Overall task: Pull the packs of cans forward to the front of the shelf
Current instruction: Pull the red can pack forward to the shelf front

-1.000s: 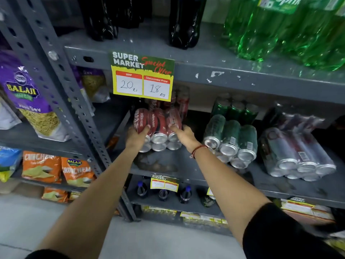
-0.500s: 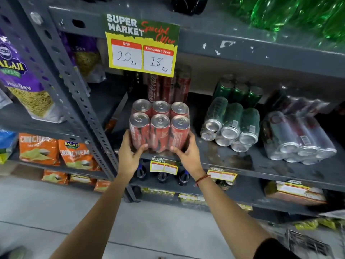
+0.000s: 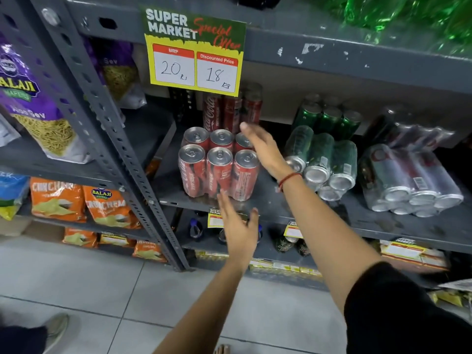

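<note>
At the middle of the frame, close to the front lip of the grey shelf [image 3: 293, 213], stands an upright pack of red cans [image 3: 218, 169], six of them wrapped in clear film with their silver tops showing. Behind it, deeper on the same shelf, another pack of red cans [image 3: 231, 111] stands upright under the price sign [image 3: 194, 51], which reads 20 and 18. The left hand [image 3: 238, 226] hangs just below and in front of the pack, fingers spread and empty, its fingertips near the pack's lower edge. The right hand [image 3: 263, 146] reaches over the pack's right rear corner, fingers loosely spread, gripping nothing; a red thread circles its wrist. To the right lies a pack of green cans [image 3: 324, 162] on its side, can ends facing out, with more green cans [image 3: 329, 118] upright behind it. Further right a pack of silver cans [image 3: 408, 180] lies the same way. Snack bags [image 3: 84, 203] fill the rack at the left of the frame.
</note>
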The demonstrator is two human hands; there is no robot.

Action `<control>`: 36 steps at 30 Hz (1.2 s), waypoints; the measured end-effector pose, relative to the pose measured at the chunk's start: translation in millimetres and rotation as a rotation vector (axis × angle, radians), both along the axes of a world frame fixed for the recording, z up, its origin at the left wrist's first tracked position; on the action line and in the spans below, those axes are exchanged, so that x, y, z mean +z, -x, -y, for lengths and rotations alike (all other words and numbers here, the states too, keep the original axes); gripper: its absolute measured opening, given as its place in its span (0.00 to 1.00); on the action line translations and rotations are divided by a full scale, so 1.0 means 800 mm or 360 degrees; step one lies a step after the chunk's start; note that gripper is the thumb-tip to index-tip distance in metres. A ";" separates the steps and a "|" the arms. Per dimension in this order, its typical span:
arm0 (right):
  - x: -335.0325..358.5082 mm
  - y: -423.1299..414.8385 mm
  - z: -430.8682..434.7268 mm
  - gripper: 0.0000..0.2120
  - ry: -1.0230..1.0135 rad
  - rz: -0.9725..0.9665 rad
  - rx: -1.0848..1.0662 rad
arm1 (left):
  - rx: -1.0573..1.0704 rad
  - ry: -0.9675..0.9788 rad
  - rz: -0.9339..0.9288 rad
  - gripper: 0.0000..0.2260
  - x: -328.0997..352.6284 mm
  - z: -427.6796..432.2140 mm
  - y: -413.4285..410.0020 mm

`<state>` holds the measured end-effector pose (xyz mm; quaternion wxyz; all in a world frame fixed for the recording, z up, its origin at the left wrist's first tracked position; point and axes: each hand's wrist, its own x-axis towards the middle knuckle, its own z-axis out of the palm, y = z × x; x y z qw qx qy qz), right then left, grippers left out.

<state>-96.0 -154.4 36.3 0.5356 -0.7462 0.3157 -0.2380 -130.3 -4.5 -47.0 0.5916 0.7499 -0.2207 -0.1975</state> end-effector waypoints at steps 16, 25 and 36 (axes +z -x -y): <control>-0.028 0.025 -0.054 0.19 0.0542 -0.0137 -0.0723 | -0.0049 -0.0088 0.0009 0.34 0.004 0.021 -0.101; -0.020 0.026 -0.061 0.11 0.0490 0.0037 -0.0759 | 0.0384 -0.0078 -0.0135 0.22 0.007 0.012 -0.207; -0.025 0.024 0.009 0.35 0.0190 -0.0309 -0.0130 | -0.0027 0.0026 0.0295 0.41 -0.015 0.000 -0.106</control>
